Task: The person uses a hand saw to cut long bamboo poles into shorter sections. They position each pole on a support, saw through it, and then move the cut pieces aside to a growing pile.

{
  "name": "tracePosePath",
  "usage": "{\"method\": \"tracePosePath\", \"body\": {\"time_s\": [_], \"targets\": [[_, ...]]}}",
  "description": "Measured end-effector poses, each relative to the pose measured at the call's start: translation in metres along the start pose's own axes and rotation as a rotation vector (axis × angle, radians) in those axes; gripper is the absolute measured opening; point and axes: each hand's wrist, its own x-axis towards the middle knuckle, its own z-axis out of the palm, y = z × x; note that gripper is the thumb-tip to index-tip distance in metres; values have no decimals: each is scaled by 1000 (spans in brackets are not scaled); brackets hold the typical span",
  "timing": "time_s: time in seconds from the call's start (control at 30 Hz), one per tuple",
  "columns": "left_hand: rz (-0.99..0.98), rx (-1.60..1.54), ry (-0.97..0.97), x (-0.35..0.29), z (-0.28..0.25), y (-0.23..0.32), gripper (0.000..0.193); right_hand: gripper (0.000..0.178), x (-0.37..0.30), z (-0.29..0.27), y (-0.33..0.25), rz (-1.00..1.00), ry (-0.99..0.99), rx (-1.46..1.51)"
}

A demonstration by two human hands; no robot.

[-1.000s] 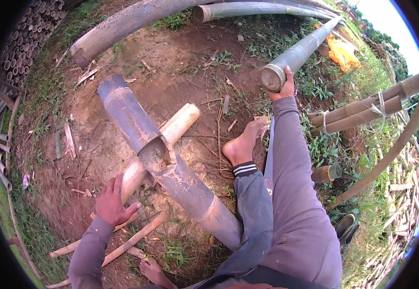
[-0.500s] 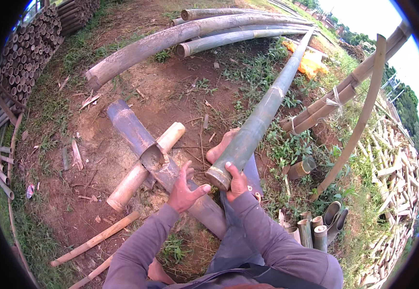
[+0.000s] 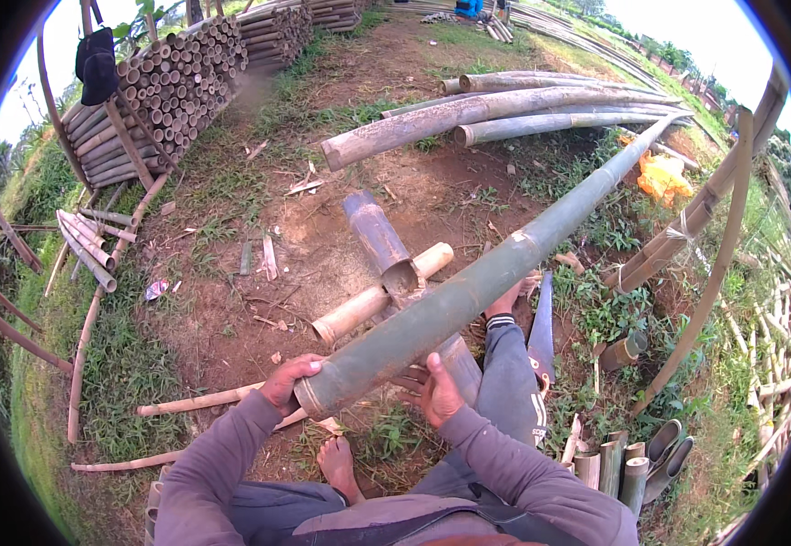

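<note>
A long green bamboo pole [image 3: 450, 305] slants from its cut end in front of me to the far right. My left hand [image 3: 290, 384] grips this near end, its fingers partly hidden at the rim. My right hand [image 3: 433, 393] is open at the pole's near side, thumb up and fingers apart, the fingertips close to its underside. Below the pole, a notched, dark bamboo piece [image 3: 377, 232] lies crosswise on a pale bamboo log [image 3: 352, 314]. Beside my right foot is a flat blue-grey blade [image 3: 543, 318], seemingly a saw.
Several thick bamboo poles [image 3: 504, 114] lie ahead. A stack of cut bamboo [image 3: 186, 82] stands far left. Tied bamboo poles [image 3: 668, 246] lean on the right, past an orange plastic sheet [image 3: 664, 177]. Short bamboo tubes [image 3: 634, 482] stand near my right, with split pieces [image 3: 777, 382] beyond.
The pole's near end has swung left across the crossed bamboo pieces. My left hand has taken hold of it, while my right hand has loosened its grip. My view has turned left.
</note>
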Motion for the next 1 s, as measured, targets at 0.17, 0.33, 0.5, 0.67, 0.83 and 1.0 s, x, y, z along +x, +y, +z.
{"method": "tracePosePath", "body": {"time_s": [0.17, 0.33, 0.5, 0.67, 0.83, 1.0], "targets": [[58, 121, 133, -54, -31, -15, 44, 106, 70, -87, -87, -521, 85, 847], [227, -59, -40, -134, -55, 17, 72, 90, 59, -12, -107, -675, -118, 574], [544, -390, 284, -192, -126, -77, 119, 84, 47, 79, -87, -501, 140, 489], [825, -667, 241, -187, -126, -131, 144, 86, 16, 142, -34, -371, 98, 422], [1321, -602, 201, -190, -102, -109, 140, 93, -38, 218, 15, -150, -28, 254], [1531, -635, 856, -185, -80, -57, 129, 114, -27, 158, 53, 217, -723, -159]]}}
